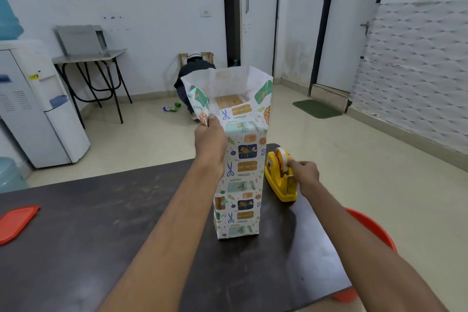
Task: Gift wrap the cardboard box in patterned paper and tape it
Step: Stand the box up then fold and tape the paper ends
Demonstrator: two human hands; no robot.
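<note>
A tall cardboard box (228, 101) stands upright on the dark table (101, 223), wrapped around its sides in patterned paper (241, 180). The paper rises above the box as an open white-lined sleeve, and only the brown box top shows inside it. My left hand (211, 138) grips the left edge of the paper near the top. To the right of the box stands a yellow tape dispenser (279, 177). My right hand (302, 172) pinches the tape end at the roll on the dispenser.
An orange lid (16, 223) lies at the table's left edge. An orange tub (372, 228) sits below the table's right edge. A water dispenser (38, 109) stands at left, a folding table (93, 58) behind it. A person (193, 71) crouches on the floor beyond.
</note>
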